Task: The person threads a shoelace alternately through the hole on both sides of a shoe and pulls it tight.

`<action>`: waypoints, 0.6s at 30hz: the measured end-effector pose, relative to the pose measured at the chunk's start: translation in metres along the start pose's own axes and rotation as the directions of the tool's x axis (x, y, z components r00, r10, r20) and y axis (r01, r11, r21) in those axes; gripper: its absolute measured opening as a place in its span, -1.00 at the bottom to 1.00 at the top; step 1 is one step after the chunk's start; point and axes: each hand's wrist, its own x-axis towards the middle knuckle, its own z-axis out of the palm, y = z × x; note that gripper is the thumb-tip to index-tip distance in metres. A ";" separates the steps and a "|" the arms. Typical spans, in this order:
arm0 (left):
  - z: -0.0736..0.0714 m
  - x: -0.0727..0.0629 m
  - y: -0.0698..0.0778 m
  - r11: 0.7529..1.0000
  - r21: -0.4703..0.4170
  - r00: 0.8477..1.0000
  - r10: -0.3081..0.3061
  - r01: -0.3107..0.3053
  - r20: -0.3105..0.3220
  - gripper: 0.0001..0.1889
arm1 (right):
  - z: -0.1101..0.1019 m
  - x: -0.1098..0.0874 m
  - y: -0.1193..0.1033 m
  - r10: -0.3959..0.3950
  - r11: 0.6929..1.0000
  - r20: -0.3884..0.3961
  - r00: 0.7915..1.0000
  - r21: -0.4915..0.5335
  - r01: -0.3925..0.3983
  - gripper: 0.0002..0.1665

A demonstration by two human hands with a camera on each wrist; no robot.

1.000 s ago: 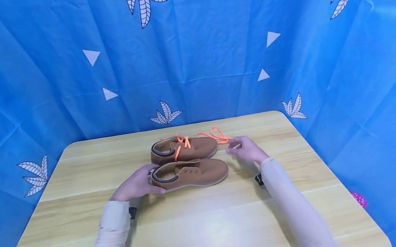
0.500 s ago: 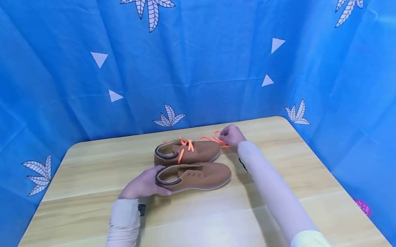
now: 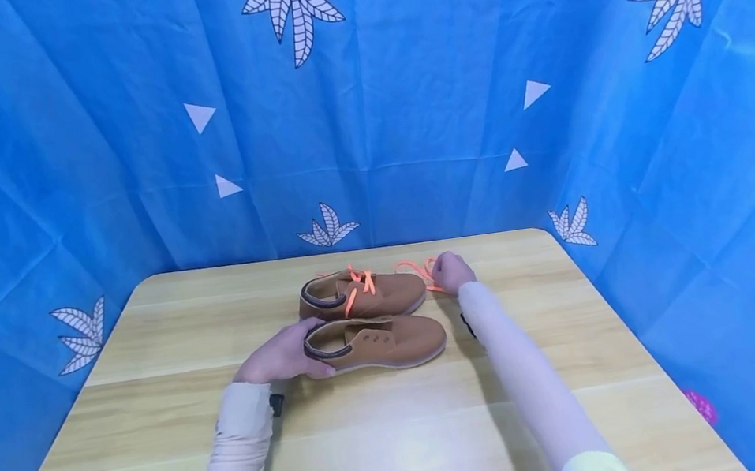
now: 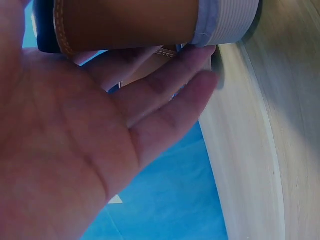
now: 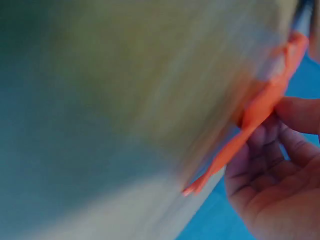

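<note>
Two brown lace-up shoes lie side by side, toes to the right. The near shoe (image 3: 398, 340) has bare eyelets; the far shoe (image 3: 395, 289) carries a tied orange lace (image 3: 368, 283). My left hand (image 3: 282, 354) grips the near shoe at its heel, thumb on the near side and fingers round the back. In the left wrist view the heel (image 4: 130, 25) sits above the palm (image 4: 65, 140). Beyond the toes, my right hand (image 3: 452, 272) pinches a loose orange shoelace (image 5: 260, 107) between thumb and fingers; its tip hangs free in the right wrist view.
The shoes stand towards the back of a light wooden table (image 3: 376, 442) with rounded corners. A blue patterned curtain (image 3: 429, 85) hangs close behind it and along both sides.
My right hand has reached forward to the loose shoelace, taken it between its fingers and drawn slightly back. The left hand stays at the near shoe's heel. The head view has shifted a little.
</note>
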 end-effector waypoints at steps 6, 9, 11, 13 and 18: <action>-0.004 0.001 -0.001 0.999 0.023 0.999 0.044 -0.044 0.022 -0.17 | -0.038 -0.038 0.009 0.065 0.824 -0.058 0.996 0.566 -0.020 -0.69; -0.008 -0.001 -0.002 0.999 0.015 0.999 0.044 -0.045 0.028 -0.19 | -0.057 -0.056 0.004 0.035 0.591 -0.066 0.997 0.806 0.033 -0.50; -0.010 -0.003 -0.003 0.999 0.007 0.999 0.043 -0.043 0.034 -0.19 | -0.068 -0.069 0.002 -0.013 0.492 -0.056 0.998 0.869 0.055 -0.42; -0.011 -0.003 -0.003 0.999 0.001 0.999 0.037 -0.037 0.038 -0.18 | -0.077 -0.081 0.000 -0.055 0.469 -0.043 0.998 0.881 0.064 -0.37; -0.006 -0.004 -0.002 0.999 -0.022 0.997 0.048 -0.047 0.060 -0.19 | -0.090 -0.106 0.001 -0.094 0.597 -0.034 0.995 0.798 0.084 -0.39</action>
